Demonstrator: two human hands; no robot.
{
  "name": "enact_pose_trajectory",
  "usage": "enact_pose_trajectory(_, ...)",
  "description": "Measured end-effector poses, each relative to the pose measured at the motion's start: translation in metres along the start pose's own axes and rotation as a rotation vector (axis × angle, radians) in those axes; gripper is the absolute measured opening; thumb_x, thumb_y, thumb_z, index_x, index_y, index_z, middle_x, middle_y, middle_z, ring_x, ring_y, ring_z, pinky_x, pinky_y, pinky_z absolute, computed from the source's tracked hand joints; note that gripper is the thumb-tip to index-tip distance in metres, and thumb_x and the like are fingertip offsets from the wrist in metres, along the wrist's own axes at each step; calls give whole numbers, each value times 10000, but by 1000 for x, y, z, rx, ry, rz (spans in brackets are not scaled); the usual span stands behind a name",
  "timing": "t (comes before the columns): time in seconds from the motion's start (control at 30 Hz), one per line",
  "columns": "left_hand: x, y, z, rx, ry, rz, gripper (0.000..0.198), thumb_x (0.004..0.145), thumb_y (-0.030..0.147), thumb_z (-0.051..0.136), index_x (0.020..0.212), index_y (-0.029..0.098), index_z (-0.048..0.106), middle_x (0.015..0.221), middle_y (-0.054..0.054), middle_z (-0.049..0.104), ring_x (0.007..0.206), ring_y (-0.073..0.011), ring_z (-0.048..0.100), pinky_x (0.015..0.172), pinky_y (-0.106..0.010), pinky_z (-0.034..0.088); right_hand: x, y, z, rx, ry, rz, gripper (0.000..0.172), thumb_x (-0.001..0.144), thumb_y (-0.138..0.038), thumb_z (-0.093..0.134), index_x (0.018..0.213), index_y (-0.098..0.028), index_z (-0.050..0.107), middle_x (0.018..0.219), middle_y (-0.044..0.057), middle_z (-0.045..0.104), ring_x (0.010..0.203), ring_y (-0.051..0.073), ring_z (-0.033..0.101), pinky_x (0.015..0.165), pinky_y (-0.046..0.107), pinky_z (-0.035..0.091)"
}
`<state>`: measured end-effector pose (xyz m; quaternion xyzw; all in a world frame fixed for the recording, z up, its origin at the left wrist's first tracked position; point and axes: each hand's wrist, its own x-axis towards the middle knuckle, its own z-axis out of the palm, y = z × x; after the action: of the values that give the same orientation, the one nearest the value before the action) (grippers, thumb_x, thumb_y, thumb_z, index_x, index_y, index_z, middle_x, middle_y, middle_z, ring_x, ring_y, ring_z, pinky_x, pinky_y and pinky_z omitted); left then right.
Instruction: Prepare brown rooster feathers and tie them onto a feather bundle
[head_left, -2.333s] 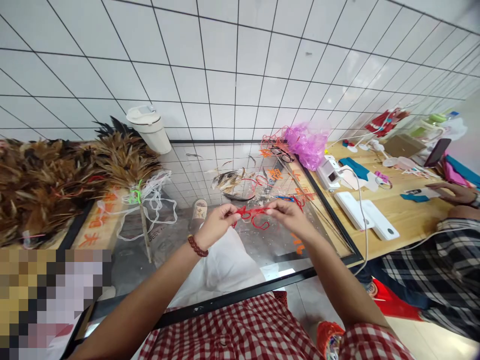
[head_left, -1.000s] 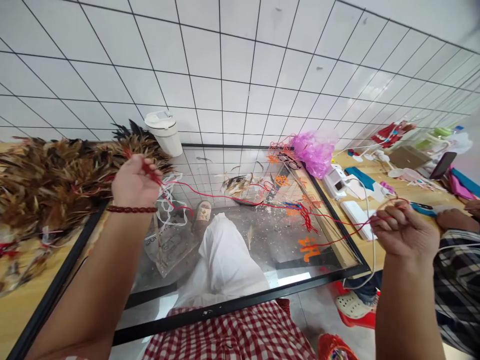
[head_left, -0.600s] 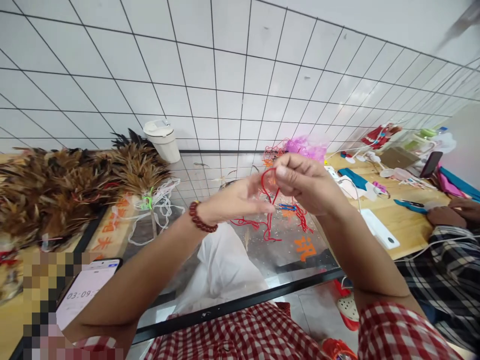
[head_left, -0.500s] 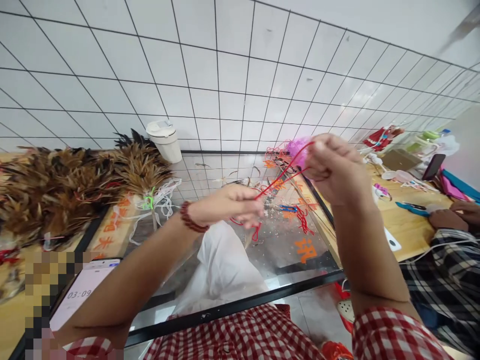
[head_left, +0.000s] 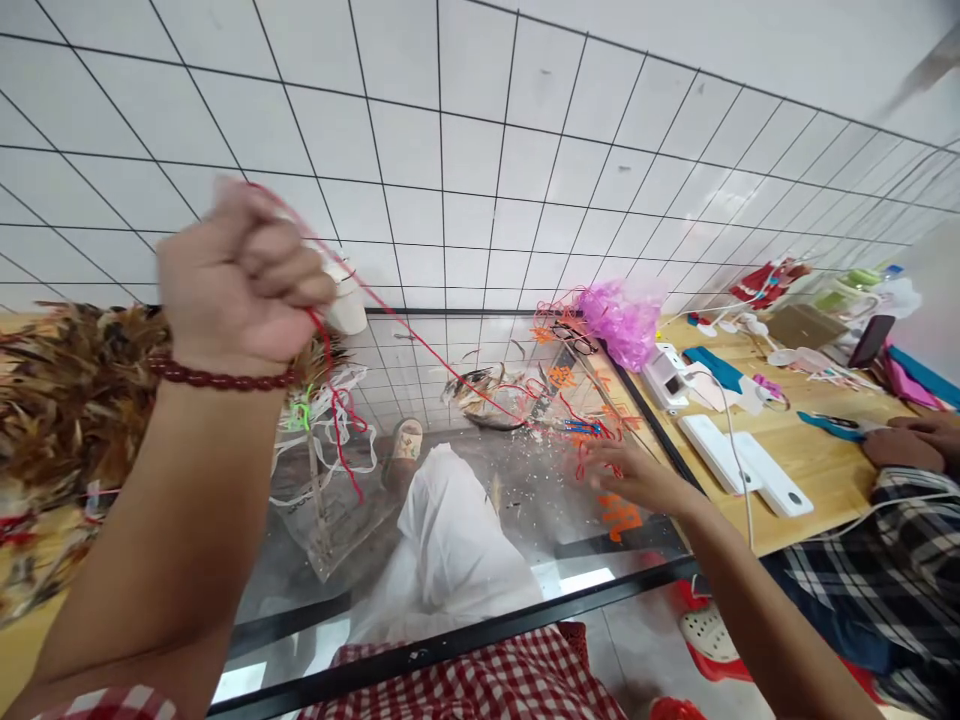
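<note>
My left hand [head_left: 240,280] is raised high at the left, fisted around a thin red string [head_left: 420,338]. The string runs taut down and to the right toward a tangle of red string [head_left: 592,440] on the glass tabletop [head_left: 525,490]. Loose ends of it dangle below my left fist. My right hand [head_left: 626,475] lies low on the glass beside that tangle, fingers stretched out toward it and touching it. A dark bead bracelet [head_left: 217,377] circles my left wrist.
A heap of brown feathers [head_left: 60,400] covers the left. A white cup [head_left: 346,300] stands by the tiled wall. A pink plastic bag [head_left: 622,320], white devices [head_left: 742,460] and blue pliers [head_left: 832,427] lie at the right, where another person's hand [head_left: 907,440] and plaid sleeve rest.
My left hand has swung up and left, pulling the red string taut. My right hand has let go up high and dropped to the glass by the string tangle.
</note>
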<state>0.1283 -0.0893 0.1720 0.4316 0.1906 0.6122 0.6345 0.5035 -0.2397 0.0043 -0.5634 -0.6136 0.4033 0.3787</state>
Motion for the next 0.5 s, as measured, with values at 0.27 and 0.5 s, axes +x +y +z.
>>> enact_pose_trajectory(0.27,-12,-54,96,163,-311,-252,258,929,172,520,691,129,610,518,44,362,411,-20,332,441,-172,242,79,-148,58,310,-139,-355,540,735,-461,747,1205,-266,564,909,27,598,769,147,558,627,270,456)
enact_pose_trajectory(0.5,16,30,-6,101,99,-121,194,917,370,549,834,208,613,511,34,432,498,-95,442,478,-237,346,78,-68,-6,171,-209,-92,337,846,-481,625,755,-158,593,598,-56,354,539,71,274,510,231,219)
